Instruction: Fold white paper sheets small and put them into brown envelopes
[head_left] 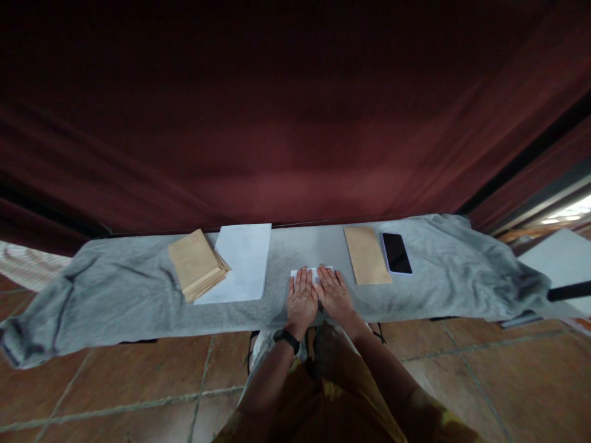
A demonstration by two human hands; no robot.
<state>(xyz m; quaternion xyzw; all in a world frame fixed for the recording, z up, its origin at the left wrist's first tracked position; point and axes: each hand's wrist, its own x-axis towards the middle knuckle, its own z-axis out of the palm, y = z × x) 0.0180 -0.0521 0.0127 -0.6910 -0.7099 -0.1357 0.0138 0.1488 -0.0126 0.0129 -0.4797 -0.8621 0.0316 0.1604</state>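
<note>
I found no legible text, label or number: folded paper (312, 272), envelopes (196, 263) and white sheet (242, 261) showed blank (phone (396, 253) screen was dark).

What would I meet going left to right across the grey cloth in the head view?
Stack of brown envelopes → white sheet → left hand → right hand, both flat on a small white paper → single brown envelope → phone.

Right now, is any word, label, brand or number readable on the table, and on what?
No text is readable.
The folded white paper under the left hand and right hand, the white sheet, the envelope stack and the single envelope look blank.
The phone screen is dark.
</note>
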